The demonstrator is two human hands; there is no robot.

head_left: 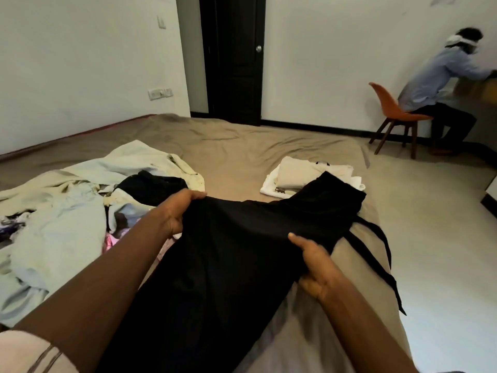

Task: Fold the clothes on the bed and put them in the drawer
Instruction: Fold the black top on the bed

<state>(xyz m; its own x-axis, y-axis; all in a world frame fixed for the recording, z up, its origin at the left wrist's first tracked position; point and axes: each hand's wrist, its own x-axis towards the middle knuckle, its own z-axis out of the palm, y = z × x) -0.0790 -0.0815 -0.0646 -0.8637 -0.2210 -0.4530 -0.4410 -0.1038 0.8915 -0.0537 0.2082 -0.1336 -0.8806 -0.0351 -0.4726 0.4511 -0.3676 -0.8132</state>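
A black garment (242, 254) lies stretched across the near part of the bed (242, 146), with thin black straps (382, 254) trailing off its right side. My left hand (176, 211) grips its left edge with curled fingers. My right hand (316, 265) pinches the right edge, thumb on top. A folded stack of white and beige clothes (301, 175) sits just beyond the garment's far end. An unfolded heap of pale clothes (70, 211) with another black piece (153, 185) covers the bed's left side.
A person sits on an orange chair (390, 109) at the far right, leaning over a surface. A dark door (234, 57) stands at the back. Pale floor (435, 224) runs along the bed's right side. A dark furniture edge (490, 195) shows at the right border.
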